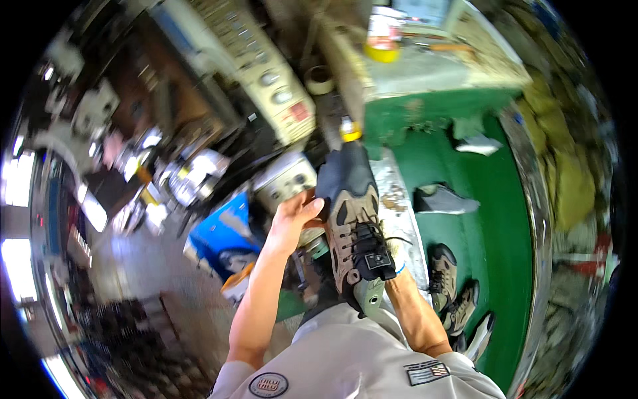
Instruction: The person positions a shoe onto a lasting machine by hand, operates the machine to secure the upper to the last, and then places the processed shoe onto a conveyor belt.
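A tan and black lace-up hiking shoe [352, 226] is in front of my body, toe pointing away, with a green shoe last [370, 297] showing at its heel opening. My left hand [299, 214] is at the shoe's left side, near the forefoot. Its thumb lies against the edge and its fingers pass partly behind the shoe. My right hand [397, 256] holds the shoe from the right, by the ankle. Most of its fingers are hidden by the shoe, and something pale, perhaps a glove, covers it. Loose black laces hang toward the right hand.
On the right, a green bench surface [502, 253] bears several shoes, including a tan one [444, 269] and a grey upper [445, 199]. A yellow-based container [382, 40] stands on the ledge ahead. Left are a machine control panel [272, 80] and a blue bin [222, 229].
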Tool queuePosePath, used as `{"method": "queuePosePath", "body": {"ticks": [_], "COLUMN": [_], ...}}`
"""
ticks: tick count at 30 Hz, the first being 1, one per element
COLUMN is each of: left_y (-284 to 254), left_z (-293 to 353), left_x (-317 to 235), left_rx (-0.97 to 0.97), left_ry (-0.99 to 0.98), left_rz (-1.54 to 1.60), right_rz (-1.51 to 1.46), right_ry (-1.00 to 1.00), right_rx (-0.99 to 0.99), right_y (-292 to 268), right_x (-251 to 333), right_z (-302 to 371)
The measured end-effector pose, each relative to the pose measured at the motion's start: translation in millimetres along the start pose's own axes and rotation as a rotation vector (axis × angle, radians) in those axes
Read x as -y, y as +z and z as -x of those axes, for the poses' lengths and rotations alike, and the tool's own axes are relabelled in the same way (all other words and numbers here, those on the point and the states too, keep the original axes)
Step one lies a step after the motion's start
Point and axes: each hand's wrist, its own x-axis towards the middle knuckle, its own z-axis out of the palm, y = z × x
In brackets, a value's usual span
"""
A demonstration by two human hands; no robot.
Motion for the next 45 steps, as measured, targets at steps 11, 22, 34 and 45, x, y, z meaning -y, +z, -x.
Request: {"method": "queuePosePath", "body": {"ticks": [11,22,34,45], "left_y": [-192,-254,-256,-247], "left_z": [123,123,102,86], "left_x": [-3,-7,37,57], "left_rx": [-0.703,-0.836,-0.561,-0.659], "left_ry": [0.119,0.468,0.173,0.248], "left_rz": [0.312,0.542,0.573,0.531], "right_rz": [0.745,0.787,0.63,0.868], "right_ry": [0.108,0.017,-0.058,-0.069], "right_rx": [0.03,0.022,0.056,-0.049], "right_y": [106,112,82,48], "right_x": [-172,-249,-276,-256], "right_z": [-133,-236,-256,-271]}}
